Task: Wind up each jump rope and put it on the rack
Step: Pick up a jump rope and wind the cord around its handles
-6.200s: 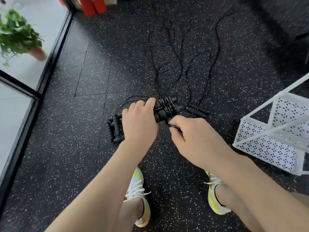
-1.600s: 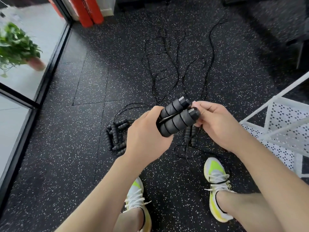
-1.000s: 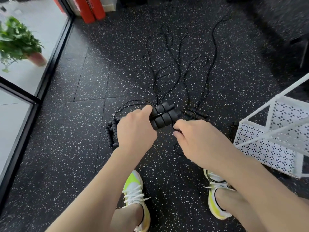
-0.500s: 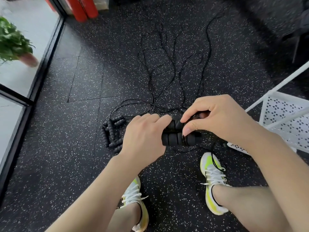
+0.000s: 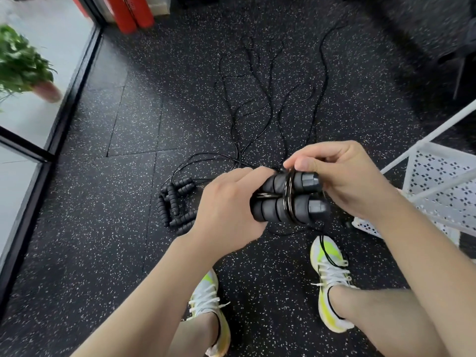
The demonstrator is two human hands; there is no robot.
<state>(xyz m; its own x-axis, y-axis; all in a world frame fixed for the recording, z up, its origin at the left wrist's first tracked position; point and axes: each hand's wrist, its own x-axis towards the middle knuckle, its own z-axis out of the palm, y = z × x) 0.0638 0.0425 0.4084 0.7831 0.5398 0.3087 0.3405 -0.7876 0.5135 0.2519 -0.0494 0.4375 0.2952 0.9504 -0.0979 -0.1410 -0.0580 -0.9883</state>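
Both hands clamp ribbed foam handles (image 5: pixel 288 199), left hand (image 5: pixel 226 210) gripping, right hand (image 5: pixel 342 176) now pinching glossy cord (image 5: pixel 288 194) looped round them.

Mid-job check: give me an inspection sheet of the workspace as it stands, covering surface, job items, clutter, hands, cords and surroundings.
Surface: black speckled rubber floor.
Job's things: pair of black foam handles held side by side, a few cord turns around them; more handles heaped on the floor; white perforated rack at right.
Clutter: nothing seen.
Hands: left hand grips the handle pair; right hand pinches the cord at the handles' top.
Cables: loose cords sprawl ahead; one strand crosses the right shoe.
Surroundings: potted plant behind glass at left, red cylinders at the far edge.
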